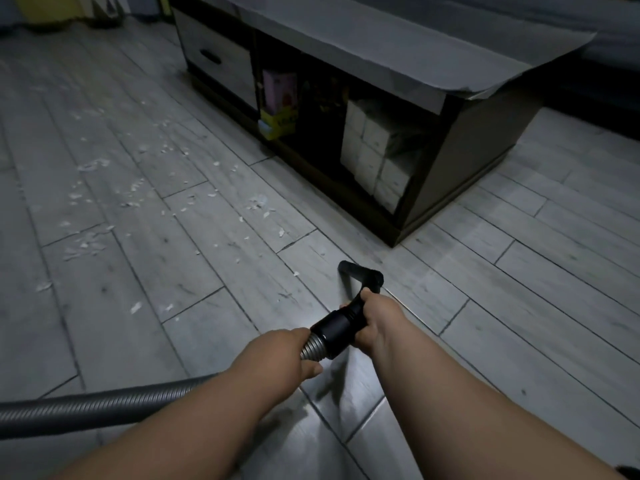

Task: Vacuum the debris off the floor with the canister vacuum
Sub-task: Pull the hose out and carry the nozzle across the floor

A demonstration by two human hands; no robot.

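Note:
My left hand [282, 358] grips the grey ribbed vacuum hose [104, 407] just behind its black cuff [337, 329]. My right hand [375, 318] grips the black handle in front of the cuff. The black nozzle [362, 273] touches the grey plank floor ahead of my hands. Small white scraps of debris [138, 199] lie scattered over the floor to the left and ahead, the nearest bits [296, 273] just left of the nozzle. The canister itself is out of view.
A low dark cabinet [460, 188] with a grey top stands ahead right, with a drawer [214, 60], boxes and stacked white packs [377, 157] in its open shelves. A yellow object [52, 8] stands at the far left.

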